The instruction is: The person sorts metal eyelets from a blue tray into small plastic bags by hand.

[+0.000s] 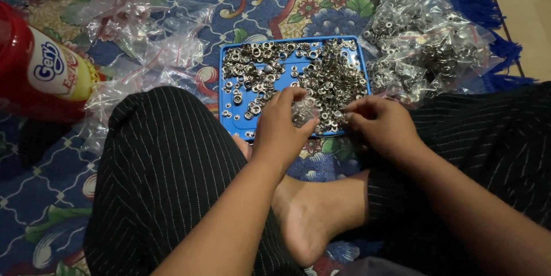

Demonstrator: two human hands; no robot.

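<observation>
My left hand (279, 127) pinches a small clear plastic bag (304, 111) over the blue tray (229, 89) of silver eyelets (333, 84); my right hand (381, 127) is curled beside it, fingertips together, contents I cannot tell

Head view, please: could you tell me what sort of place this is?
Probably a home floor used for piecework: a patterned rug, a blue tray of metal eyelets, and the left hand holding a small clear bag.
</observation>
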